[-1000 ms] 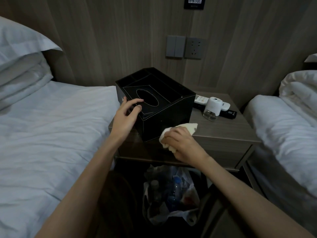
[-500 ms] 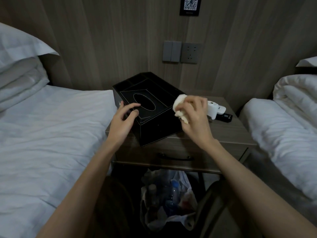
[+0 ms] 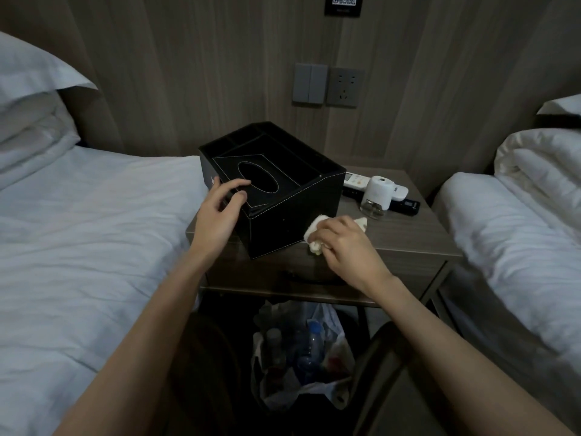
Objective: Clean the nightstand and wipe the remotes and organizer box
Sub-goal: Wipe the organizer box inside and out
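Observation:
A black organizer box [image 3: 283,196] with a tissue slot stands turned at an angle on the left of the wooden nightstand [image 3: 405,234]. My left hand [image 3: 218,215] grips its near left corner, thumb on the top. My right hand [image 3: 344,243] presses a crumpled white cloth [image 3: 317,229] against the box's lower right side, at the nightstand top. Behind the box lie a white remote [image 3: 355,180] and a black remote [image 3: 405,205], partly hidden.
A small white-capped glass bottle [image 3: 377,196] stands in front of the remotes. White beds flank the nightstand on the left [image 3: 88,234] and right [image 3: 509,234]. A lined trash bin [image 3: 301,354] with bottles sits under the nightstand. Switches and a socket [image 3: 327,86] are on the wall.
My right hand rose with the cloth to the box's upper right edge, then came back down to its lower right side. My left hand stayed on the box's corner.

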Demonstrator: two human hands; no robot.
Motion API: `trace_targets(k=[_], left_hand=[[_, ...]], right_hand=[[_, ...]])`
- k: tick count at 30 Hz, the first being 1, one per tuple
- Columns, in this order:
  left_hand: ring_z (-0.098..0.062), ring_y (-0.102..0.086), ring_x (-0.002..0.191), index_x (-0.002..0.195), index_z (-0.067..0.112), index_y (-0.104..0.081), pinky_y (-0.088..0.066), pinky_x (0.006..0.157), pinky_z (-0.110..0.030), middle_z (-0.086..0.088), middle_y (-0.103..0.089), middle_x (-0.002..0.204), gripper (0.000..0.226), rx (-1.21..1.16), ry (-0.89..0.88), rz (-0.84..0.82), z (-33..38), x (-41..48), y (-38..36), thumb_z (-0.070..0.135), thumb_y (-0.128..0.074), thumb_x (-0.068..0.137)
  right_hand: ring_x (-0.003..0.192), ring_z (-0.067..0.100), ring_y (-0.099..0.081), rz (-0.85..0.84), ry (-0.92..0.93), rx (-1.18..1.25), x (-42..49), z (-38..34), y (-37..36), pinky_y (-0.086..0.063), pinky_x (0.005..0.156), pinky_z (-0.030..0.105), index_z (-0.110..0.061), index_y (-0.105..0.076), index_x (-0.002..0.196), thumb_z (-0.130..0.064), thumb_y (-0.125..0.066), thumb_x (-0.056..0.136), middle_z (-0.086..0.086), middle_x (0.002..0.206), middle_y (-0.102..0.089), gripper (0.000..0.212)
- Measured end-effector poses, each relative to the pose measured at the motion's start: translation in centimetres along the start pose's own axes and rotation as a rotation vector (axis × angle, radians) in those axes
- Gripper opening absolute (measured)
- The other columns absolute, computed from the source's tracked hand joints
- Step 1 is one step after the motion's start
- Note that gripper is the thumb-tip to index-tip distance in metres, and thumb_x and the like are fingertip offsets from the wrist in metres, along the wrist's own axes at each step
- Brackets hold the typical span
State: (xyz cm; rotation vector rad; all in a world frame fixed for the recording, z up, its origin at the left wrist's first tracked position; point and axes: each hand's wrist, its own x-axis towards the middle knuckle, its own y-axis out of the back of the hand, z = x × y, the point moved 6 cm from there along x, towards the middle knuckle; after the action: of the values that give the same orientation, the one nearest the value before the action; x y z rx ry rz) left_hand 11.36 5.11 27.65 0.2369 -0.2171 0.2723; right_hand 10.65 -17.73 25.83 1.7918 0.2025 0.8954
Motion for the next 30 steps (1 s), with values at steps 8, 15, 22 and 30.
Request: trace_targets(k=[8, 15, 22, 30], left_hand=[[-0.036, -0.039, 0.135, 0.107, 0.05, -0.064, -0.035, 0.112, -0.045, -0.03, -0.044, 0.138, 0.026, 0.114, -0.028, 0.033, 2.1, -1.3, 0.2, 0.034, -0.052, 0.091], [-0.011, -0.043, 0.131, 0.132, 0.021, -0.056, -0.032, 0.107, -0.022, 0.002, -0.05, 0.14, 0.036, 0.388, -0.4, -0.001, 9.4, -2.9, -4.5, 0.018, -0.052, 0.096], [-0.025, -0.054, 0.115, 0.141, 0.024, -0.046, -0.042, 0.092, -0.039, -0.004, -0.061, 0.125, 0.043, 0.775, -0.404, 0.041, 8.5, -2.3, -9.6, 0.036, -0.043, 0.1], [-0.023, -0.059, 0.083, 0.134, 0.018, -0.057, -0.039, 0.078, -0.035, -0.004, -0.068, 0.084, 0.041, 0.853, -0.576, 0.218, 7.9, -2.8, -9.7, 0.034, -0.048, 0.097]], right_hand=[[0.097, 0.014, -0.053, -0.202, -0.046, -0.014, -1.3, -0.6, 1.8, -0.05, 0.079, 0.041, -0.024, -0.074, 0.083, -0.018, -0.053, 0.084, -0.01, 0.095, -0.065, 0.021], [0.092, 0.016, -0.047, 0.151, -0.139, -0.053, -2.3, 2.4, 5.9, -0.044, 0.069, 0.032, -0.024, -0.073, 0.089, -0.011, -0.063, 0.082, -0.008, 0.093, -0.063, 0.017], [0.109, 0.019, -0.044, 0.214, -0.352, 0.071, -1.7, 5.2, 7.0, -0.042, 0.084, 0.032, -0.025, -0.055, 0.129, -0.01, -0.053, 0.087, -0.004, 0.12, -0.06, 0.045], [0.104, 0.015, -0.051, 0.156, -0.326, 0.265, 2.1, 4.7, 6.7, -0.046, 0.087, 0.035, -0.042, -0.035, 0.143, -0.001, -0.048, 0.082, -0.007, 0.115, -0.059, 0.074]])
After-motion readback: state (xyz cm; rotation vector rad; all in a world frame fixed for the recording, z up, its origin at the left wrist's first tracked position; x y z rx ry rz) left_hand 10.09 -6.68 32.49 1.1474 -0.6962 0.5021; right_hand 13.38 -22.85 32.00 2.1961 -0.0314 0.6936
